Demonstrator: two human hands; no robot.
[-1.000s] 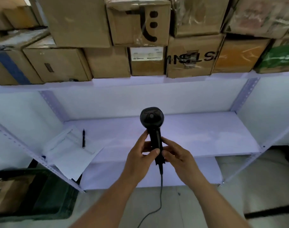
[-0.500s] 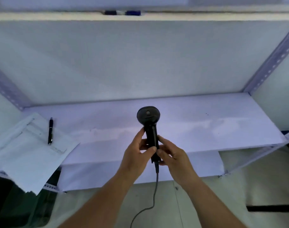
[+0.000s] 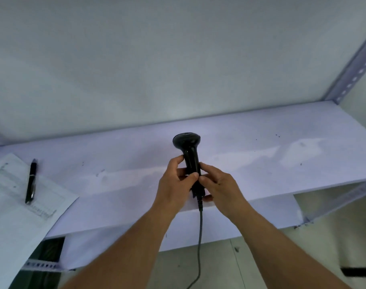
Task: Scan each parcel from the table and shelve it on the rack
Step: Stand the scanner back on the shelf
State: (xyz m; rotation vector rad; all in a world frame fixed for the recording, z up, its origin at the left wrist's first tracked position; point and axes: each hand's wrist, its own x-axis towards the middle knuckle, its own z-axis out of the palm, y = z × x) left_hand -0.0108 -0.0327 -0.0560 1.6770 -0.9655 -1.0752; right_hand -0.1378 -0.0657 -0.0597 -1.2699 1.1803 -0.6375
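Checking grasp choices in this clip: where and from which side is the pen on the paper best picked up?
Grip the pen at mid-barrel, coming from above with fingers either side. It lies flat on the paper, running roughly front to back, so the long sides are free. Both hands are busy: left hand and right hand hold the scanner.

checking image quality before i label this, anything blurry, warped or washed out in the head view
Head view: the scanner and both hands, left and right, are fairly sharp; the rack upright at the right is motion-smeared and slanted by the wide-angle lens; the shelf board shows a pale, soft glare streak; the print on the paper under the pen is too soft to read.
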